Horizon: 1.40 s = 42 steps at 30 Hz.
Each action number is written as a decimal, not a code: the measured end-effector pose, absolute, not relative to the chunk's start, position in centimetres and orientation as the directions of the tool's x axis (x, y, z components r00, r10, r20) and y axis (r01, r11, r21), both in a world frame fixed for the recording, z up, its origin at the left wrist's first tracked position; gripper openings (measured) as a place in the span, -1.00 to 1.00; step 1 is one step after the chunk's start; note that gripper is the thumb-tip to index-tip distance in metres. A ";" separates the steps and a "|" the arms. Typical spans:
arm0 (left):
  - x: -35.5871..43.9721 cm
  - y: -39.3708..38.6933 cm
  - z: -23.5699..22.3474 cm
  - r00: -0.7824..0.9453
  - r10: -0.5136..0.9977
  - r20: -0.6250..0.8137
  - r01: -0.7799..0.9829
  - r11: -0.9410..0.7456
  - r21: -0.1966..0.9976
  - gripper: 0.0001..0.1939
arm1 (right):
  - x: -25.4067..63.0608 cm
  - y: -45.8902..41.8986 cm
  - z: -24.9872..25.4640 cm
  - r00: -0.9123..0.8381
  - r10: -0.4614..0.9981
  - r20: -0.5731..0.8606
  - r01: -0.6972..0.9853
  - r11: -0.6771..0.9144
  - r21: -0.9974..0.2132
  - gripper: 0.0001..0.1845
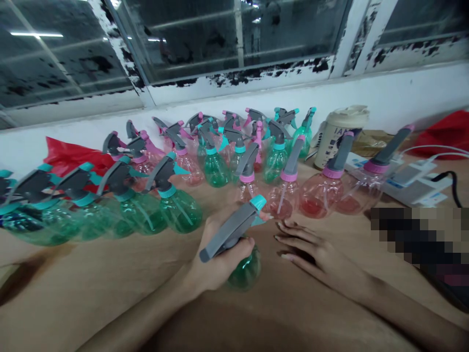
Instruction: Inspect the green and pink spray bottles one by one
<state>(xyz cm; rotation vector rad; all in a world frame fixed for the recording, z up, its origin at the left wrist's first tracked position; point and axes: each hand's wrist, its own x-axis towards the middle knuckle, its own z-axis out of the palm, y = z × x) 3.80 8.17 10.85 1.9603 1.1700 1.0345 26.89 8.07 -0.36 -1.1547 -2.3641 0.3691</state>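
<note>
My left hand (pixel 216 256) is wrapped round the neck of a green spray bottle (pixel 246 271), just below its grey head with the turquoise nozzle. That bottle stands upright, or nearly so, in front of me; whether its base rests on the table I cannot tell. To its right, my right hand (pixel 318 252) lies palm down with fingers stretched out, holding nothing. Beyond my left hand stands a row of green spray bottles (pixel 181 210) with turquoise collars. Past my right fingertips are several pink spray bottles (pixel 320 198) with pink collars.
More green and pink spray bottles (pixel 216 168) crowd the wooden table (pixel 120 293) toward the wall. A paper coffee cup (pixel 335 139), a white power strip with cables (pixel 414 178) and a red bag (pixel 445 137) are at the right. Another red bag (pixel 69 159) lies at the back left.
</note>
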 end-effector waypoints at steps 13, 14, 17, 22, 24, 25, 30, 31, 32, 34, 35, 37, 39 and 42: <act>4.1 8.2 10.7 0.263 0.908 0.326 0.444 -0.414 0.795 -0.93 | 26.9 8.1 -0.4 -0.523 0.799 0.296 0.672 0.601 -0.434 -0.63; 4.1 8.2 10.7 0.253 0.905 0.341 0.449 -0.422 0.787 -0.93 | 26.9 8.0 -0.4 -0.522 0.800 0.296 0.671 0.600 -0.437 -0.63; 4.0 8.2 10.8 0.282 0.899 0.334 0.453 -0.432 0.780 -0.91 | 26.9 8.0 -0.4 -0.518 0.798 0.308 0.660 0.602 -0.449 -0.64; 3.7 8.3 10.9 0.318 0.884 0.343 0.450 -0.459 0.766 -0.84 | 26.9 8.0 -0.2 -0.520 0.800 0.300 0.658 0.599 -0.457 -0.65; 3.6 8.3 10.8 0.300 0.889 0.347 0.464 -0.453 0.761 -0.88 | 26.9 8.0 -0.2 -0.529 0.798 0.289 0.659 0.601 -0.452 -0.65; 3.5 8.3 10.6 0.289 0.892 0.347 0.471 -0.448 0.760 -0.90 | 26.9 8.0 -0.3 -0.532 0.797 0.287 0.660 0.602 -0.449 -0.64; 3.5 8.3 10.2 0.258 0.921 0.293 0.471 -0.384 0.794 -0.90 | 26.9 8.0 -0.4 -0.532 0.797 0.286 0.669 0.603 -0.435 -0.64; 3.5 8.3 10.2 0.268 0.925 0.271 0.459 -0.370 0.808 -0.90 | 26.9 8.0 -0.3 -0.531 0.798 0.285 0.670 0.601 -0.435 -0.64; 3.6 8.3 10.3 0.279 0.925 0.258 0.449 -0.363 0.816 -0.91 | 26.9 8.0 -0.3 -0.529 0.799 0.287 0.669 0.600 -0.439 -0.64; 3.6 8.3 10.5 0.290 0.918 0.270 0.443 -0.379 0.812 -0.92 | 26.9 8.0 -0.3 -0.526 0.798 0.295 0.660 0.601 -0.451 -0.64; 3.6 8.3 10.6 0.289 0.913 0.287 0.449 -0.394 0.802 -0.93 | 26.9 7.9 -0.3 -0.525 0.797 0.299 0.655 0.603 -0.456 -0.65; 3.7 8.3 10.7 0.275 0.907 0.319 0.462 -0.416 0.784 -0.96 | 26.9 8.0 -0.3 -0.528 0.796 0.297 0.654 0.604 -0.456 -0.65; 3.7 8.3 10.8 0.269 0.905 0.329 0.461 -0.421 0.781 -0.95 | 26.9 8.0 -0.3 -0.533 0.795 0.290 0.657 0.605 -0.450 -0.64; 3.8 8.2 10.7 0.289 0.899 0.329 0.449 -0.431 0.783 -0.93 | 26.9 8.0 -0.3 -0.529 0.794 0.299 0.654 0.606 -0.453 -0.64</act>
